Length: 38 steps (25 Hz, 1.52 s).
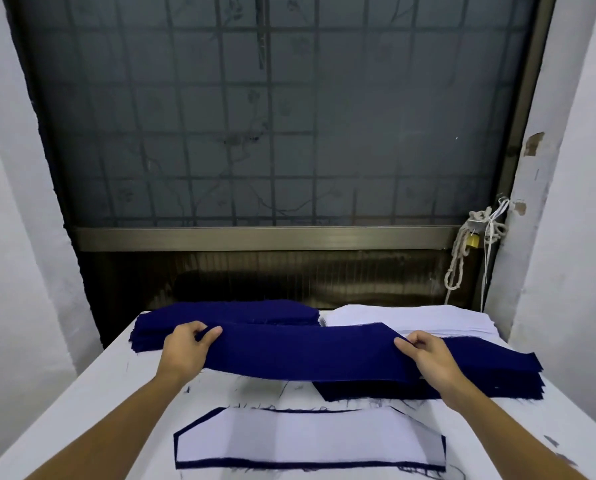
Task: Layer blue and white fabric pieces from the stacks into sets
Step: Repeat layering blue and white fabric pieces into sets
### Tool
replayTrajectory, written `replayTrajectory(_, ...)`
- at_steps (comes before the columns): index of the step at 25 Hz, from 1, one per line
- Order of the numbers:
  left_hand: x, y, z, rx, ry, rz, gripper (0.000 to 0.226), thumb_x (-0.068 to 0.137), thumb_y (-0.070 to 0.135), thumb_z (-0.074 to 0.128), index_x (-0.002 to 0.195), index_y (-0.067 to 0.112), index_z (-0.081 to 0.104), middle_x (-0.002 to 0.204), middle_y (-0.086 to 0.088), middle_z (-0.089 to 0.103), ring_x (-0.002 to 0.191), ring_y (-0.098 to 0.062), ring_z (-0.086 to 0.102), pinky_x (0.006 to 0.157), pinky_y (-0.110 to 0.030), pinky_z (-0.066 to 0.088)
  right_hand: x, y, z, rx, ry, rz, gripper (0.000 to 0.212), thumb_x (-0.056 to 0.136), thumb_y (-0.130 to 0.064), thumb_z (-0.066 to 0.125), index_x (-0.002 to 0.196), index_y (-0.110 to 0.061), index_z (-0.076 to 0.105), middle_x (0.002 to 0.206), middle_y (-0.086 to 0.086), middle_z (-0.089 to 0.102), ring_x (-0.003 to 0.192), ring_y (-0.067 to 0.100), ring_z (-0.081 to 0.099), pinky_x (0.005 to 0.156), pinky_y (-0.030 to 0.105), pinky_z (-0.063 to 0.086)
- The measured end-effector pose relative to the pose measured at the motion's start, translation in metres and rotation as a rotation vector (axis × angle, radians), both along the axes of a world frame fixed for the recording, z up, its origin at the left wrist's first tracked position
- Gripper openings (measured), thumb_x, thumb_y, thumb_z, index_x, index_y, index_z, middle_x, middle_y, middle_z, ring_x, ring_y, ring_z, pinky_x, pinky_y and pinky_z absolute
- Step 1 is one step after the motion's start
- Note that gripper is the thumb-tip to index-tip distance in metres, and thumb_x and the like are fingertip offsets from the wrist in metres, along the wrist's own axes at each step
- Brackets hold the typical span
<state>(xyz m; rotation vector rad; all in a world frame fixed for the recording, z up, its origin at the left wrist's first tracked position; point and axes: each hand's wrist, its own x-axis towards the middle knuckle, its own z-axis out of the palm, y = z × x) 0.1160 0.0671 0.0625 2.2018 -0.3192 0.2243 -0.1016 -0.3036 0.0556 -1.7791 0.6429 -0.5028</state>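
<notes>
Nearest the camera, a white piece (310, 439) lies flat on a slightly larger blue one whose dark edge (289, 465) shows all round it. This looks like 1 set begun or finished on the worktop (116, 393).

At the far left, the blue stack (227, 313) sits at the back of the worktop and is thick with pieces. Just in front of it, the person's left hand (185, 348) pinches the left end of a long blue piece (307, 351), with the thumb on top and the fingers curled at the edge. The forearm reaches straight forward from the lower left.

The blue piece is stretched level between both hands, lifted clear of the worktop and casting a shadow below. It hangs above the gap between the stacks and the near set.

The right hand (428, 355) grips the cloth short of its right end, thumb on top and fingers curled round the far edge, with that arm coming in from the lower right. Under the right end lies another blue pile (497, 379). Whether that pile holds finished sets cannot be told. Behind it sits the white stack (410, 318), also tall.

Judging by both full stacks, most of the layering is still to do, and the held piece has not yet been laid down.
</notes>
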Motion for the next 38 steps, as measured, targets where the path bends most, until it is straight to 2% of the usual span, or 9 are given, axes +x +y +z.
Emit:
replayTrajectory(6, -0.013, 0.019, -0.014, -0.003, -0.036, -0.056, 0.013, 0.099, 0.031, 0.063, 0.092, 0.021, 0.065, 0.088, 0.007, 0.067, 0.083, -0.015, 0.066, 0.061, -0.025, 0.052, -0.025, 0.014, -0.021, 0.072, -0.089, -0.024, 0.03, 0.098, -0.025, 0.065, 0.076, -0.006, 0.056, 0.079, 0.004, 0.072, 0.082, 0.02, 0.069, 0.069, 0.029, 0.046)
replayTrajectory(11, -0.037, 0.033, -0.054, 0.048, 0.033, -0.046, 0.023, 0.094, 0.045, 0.067, 0.08, 0.027, 0.065, 0.077, 0.011, 0.069, 0.075, -0.01, 0.066, 0.06, -0.025, 0.049, -0.051, 0.025, -0.061, 0.072, -0.091, -0.051, 0.035, 0.098, -0.017, 0.065, 0.076, 0.003, 0.047, 0.08, 0.026, 0.059, 0.08, 0.032, 0.059, 0.075, 0.04, 0.044)
replayTrajectory(14, -0.051, 0.039, -0.074, 0.164, 0.071, 0.008, 0.029, 0.092, 0.057, 0.063, 0.08, 0.031, 0.062, 0.075, 0.009, 0.067, 0.068, -0.011, 0.064, 0.056, -0.029, 0.048, -0.061, 0.027, -0.077, 0.038, -0.064, -0.076, 0.036, 0.097, -0.015, 0.066, 0.072, 0.0, 0.044, 0.077, 0.026, 0.056, 0.077, 0.037, 0.057, 0.072, 0.04, 0.041)
replayTrajectory(22, -0.072, 0.041, -0.1, 0.35, -0.01, 0.12, 0.033, 0.096, 0.063, 0.05, 0.077, 0.036, 0.053, 0.063, 0.013, 0.063, 0.059, -0.006, 0.059, 0.051, -0.026, 0.043, -0.066, 0.032, -0.094, -0.353, 0.079, -0.159, 0.035, 0.093, -0.013, 0.069, 0.069, -0.01, 0.043, 0.063, 0.007, 0.056, 0.064, 0.025, 0.055, 0.057, 0.036, 0.038)
replayTrajectory(27, -0.071, 0.041, -0.103, 0.37, -0.041, 0.133, 0.03, 0.096, 0.063, 0.05, 0.08, 0.037, 0.051, 0.065, 0.014, 0.062, 0.059, -0.005, 0.058, 0.05, -0.026, 0.04, -0.063, 0.035, -0.095, -0.525, 0.128, -0.179, 0.033, 0.089, -0.013, 0.073, 0.067, -0.017, 0.048, 0.067, -0.003, 0.058, 0.07, 0.017, 0.055, 0.055, 0.032, 0.041)
replayTrajectory(31, -0.07, 0.041, -0.111, 0.373, -0.174, 0.103, 0.025, 0.095, 0.056, 0.058, 0.087, 0.033, 0.052, 0.074, 0.016, 0.057, 0.069, -0.007, 0.054, 0.05, -0.027, 0.04, -0.066, 0.039, -0.095, -0.662, 0.211, -0.19, 0.017, 0.091, -0.021, 0.071, 0.083, -0.026, 0.057, 0.085, -0.013, 0.058, 0.087, 0.013, 0.052, 0.066, 0.027, 0.043)
replayTrajectory(33, -0.067, 0.041, -0.116, 0.372, -0.264, 0.103, 0.025, 0.093, 0.05, 0.065, 0.091, 0.025, 0.059, 0.085, 0.009, 0.058, 0.08, -0.017, 0.054, 0.061, -0.033, 0.044, -0.067, 0.041, -0.097, -0.807, 0.276, -0.201, 0.006, 0.093, -0.028, 0.067, 0.096, -0.024, 0.064, 0.095, -0.008, 0.06, 0.094, 0.019, 0.055, 0.073, 0.032, 0.046)
replayTrajectory(35, -0.064, 0.04, -0.119, 0.412, -0.29, 0.126, 0.03, 0.093, 0.051, 0.064, 0.094, 0.021, 0.062, 0.092, 0.005, 0.061, 0.084, -0.022, 0.055, 0.071, -0.036, 0.045, -0.066, 0.044, -0.1, -0.929, 0.362, -0.233, 0.021, 0.094, -0.039, 0.064, 0.104, -0.022, 0.068, 0.101, -0.003, 0.064, 0.095, 0.022, 0.057, 0.077, 0.036, 0.048)
replayTrajectory(38, -0.063, 0.039, -0.121, 0.492, -0.279, 0.105, 0.034, 0.094, 0.056, 0.058, 0.083, 0.024, 0.057, 0.078, 0.009, 0.059, 0.073, -0.019, 0.053, 0.067, -0.035, 0.042, -0.065, 0.049, -0.101, -0.998, 0.528, -0.247, 0.038, 0.094, -0.062, 0.049, 0.107, -0.029, 0.063, 0.103, -0.009, 0.065, 0.098, 0.016, 0.055, 0.082, 0.033, 0.046)
